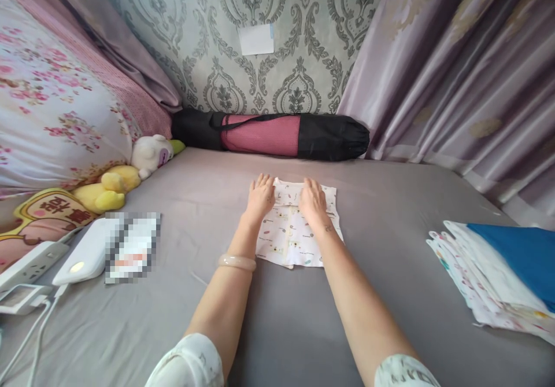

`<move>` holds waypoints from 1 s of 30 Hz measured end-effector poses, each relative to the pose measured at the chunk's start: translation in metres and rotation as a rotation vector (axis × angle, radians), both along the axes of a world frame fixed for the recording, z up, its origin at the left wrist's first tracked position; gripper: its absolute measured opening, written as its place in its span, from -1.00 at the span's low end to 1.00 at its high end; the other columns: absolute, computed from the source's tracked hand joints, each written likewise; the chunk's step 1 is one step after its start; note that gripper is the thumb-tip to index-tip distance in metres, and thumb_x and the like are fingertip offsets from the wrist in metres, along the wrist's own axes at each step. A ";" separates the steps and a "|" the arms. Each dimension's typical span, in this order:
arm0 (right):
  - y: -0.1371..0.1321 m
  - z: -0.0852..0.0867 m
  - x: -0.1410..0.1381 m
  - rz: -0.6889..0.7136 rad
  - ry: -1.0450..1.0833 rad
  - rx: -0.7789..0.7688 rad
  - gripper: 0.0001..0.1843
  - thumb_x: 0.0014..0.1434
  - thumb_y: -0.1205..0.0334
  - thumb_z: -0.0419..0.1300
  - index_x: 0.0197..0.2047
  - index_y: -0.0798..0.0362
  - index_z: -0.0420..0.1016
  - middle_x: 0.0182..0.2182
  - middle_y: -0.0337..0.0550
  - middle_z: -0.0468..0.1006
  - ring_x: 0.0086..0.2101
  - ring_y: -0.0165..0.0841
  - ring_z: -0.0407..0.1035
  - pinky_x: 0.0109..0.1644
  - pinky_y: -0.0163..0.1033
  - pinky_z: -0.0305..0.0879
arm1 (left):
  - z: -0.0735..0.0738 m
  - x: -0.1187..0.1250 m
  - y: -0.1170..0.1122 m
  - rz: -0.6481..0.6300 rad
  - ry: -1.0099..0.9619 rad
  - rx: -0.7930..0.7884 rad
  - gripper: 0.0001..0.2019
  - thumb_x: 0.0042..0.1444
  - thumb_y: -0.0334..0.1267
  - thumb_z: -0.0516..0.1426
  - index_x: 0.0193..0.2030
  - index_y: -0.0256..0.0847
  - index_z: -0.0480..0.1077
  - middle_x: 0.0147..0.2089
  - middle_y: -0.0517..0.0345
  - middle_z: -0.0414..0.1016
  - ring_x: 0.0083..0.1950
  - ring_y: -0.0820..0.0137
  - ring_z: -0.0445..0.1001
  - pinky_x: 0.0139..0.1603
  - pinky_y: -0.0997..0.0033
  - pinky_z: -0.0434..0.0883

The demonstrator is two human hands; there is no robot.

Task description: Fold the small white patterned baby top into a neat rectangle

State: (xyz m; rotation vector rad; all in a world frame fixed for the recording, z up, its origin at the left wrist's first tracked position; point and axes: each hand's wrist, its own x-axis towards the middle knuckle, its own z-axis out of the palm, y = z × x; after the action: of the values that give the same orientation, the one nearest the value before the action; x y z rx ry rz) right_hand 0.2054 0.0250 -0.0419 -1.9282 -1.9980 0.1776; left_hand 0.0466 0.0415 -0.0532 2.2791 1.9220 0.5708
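On the grey sheet (390,231), mid-bed: a small printed cloth (289,239) lies flat in a rough square, well apart from everything else on the bed.
Left hand (260,196): palm down, fingers straight, laid on the cloth's far left corner; it clasps nothing.
Right hand (312,199): palm down and flat on the far right part of the cloth, likewise gripping nothing.
Hands to each other: side by side, with a narrow strip of cloth showing between them, not touching.
Weight and feel: judged very light, thin and limp, probably soft cotton. It should neither slip nor break, but it would sag and come unfolded if lifted by one point.
Where to take hold: the two far corners or the side edges look best, pinched through all layers so the fold keeps together.
Wrist: a pale bangle (236,261) sits on the left forearm, clear of the cloth.
Right edge of bed: a stack of folded cloths (472,274) in like prints, with a blue cloth (520,254) on top.
Against the wall: a rolled pink mat in a black bag (269,134).
Left side: a white plush toy (150,153), a yellow plush toy (108,189) and a power strip (30,262).
Writing: a cushion (56,210) bears large red Chinese characters that I cannot read with certainty. A paper slip (256,39) on the wallpaper looks blank. The cloth's print shows small coloured motifs, with no legible words or brand.
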 end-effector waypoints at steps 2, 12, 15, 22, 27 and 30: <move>-0.001 -0.002 -0.006 0.161 -0.065 -0.014 -0.41 0.25 0.37 -0.13 0.34 0.22 0.05 0.36 0.03 0.01 0.33 -0.12 -0.23 0.36 0.02 -0.27 | 0.001 0.011 -0.001 -0.071 0.033 0.050 -0.57 0.30 -0.36 -0.18 0.27 -0.26 0.18 0.36 -0.07 0.16 0.42 0.20 -0.01 0.38 0.06 -0.02; -0.004 -0.021 -0.012 0.264 -0.121 -0.036 -0.40 0.31 0.20 -0.25 0.39 0.09 0.02 0.37 -0.23 -0.02 0.34 -0.20 -0.25 0.38 0.02 -0.32 | -0.024 0.020 -0.002 -0.015 0.152 -0.007 -0.50 0.35 -0.19 -0.23 0.32 -0.34 0.15 0.38 -0.11 0.12 0.40 0.10 0.03 0.37 0.03 0.00; -0.003 -0.028 -0.013 0.244 -0.118 -0.048 -0.40 0.31 0.20 -0.26 0.37 0.10 0.06 0.35 -0.24 0.05 0.33 -0.23 -0.15 0.38 0.00 -0.31 | -0.028 0.021 -0.001 0.003 0.151 -0.030 -0.49 0.36 -0.16 -0.25 0.34 -0.29 0.13 0.39 -0.06 0.10 0.40 0.10 0.04 0.38 0.02 -0.01; -0.002 -0.022 -0.012 0.250 -0.107 -0.079 -0.40 0.32 0.18 -0.27 0.38 0.10 0.05 0.36 -0.23 0.02 0.33 -0.24 -0.17 0.38 0.00 -0.32 | -0.025 0.022 0.001 -0.002 0.150 -0.046 -0.49 0.35 -0.12 -0.24 0.33 -0.27 0.14 0.39 -0.06 0.09 0.40 0.11 0.04 0.37 0.05 0.00; -0.001 -0.017 -0.007 0.121 -0.102 -0.046 -0.39 0.34 0.11 -0.28 0.39 0.12 -0.01 0.38 -0.16 -0.06 0.35 -0.19 -0.29 0.37 0.08 -0.43 | -0.019 0.022 0.003 0.155 0.143 0.064 -0.44 0.34 -0.06 -0.24 0.33 -0.34 0.15 0.39 -0.14 0.09 0.42 0.15 -0.02 0.39 0.08 -0.07; 0.000 -0.022 -0.004 0.071 -0.092 -0.110 -0.38 0.35 0.08 -0.30 0.40 0.12 -0.02 0.39 -0.17 -0.08 0.35 -0.17 -0.31 0.37 0.09 -0.38 | -0.024 0.020 0.005 0.161 0.159 -0.031 -0.37 0.33 -0.01 -0.23 0.34 -0.48 0.11 0.39 -0.24 0.05 0.44 0.09 -0.07 0.39 0.05 -0.07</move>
State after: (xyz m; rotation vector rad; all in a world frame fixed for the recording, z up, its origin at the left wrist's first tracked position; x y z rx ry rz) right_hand 0.2011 0.0246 -0.0643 -1.9651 -2.1604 0.2249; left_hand 0.0665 0.0461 -0.0775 2.2261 2.1864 0.3822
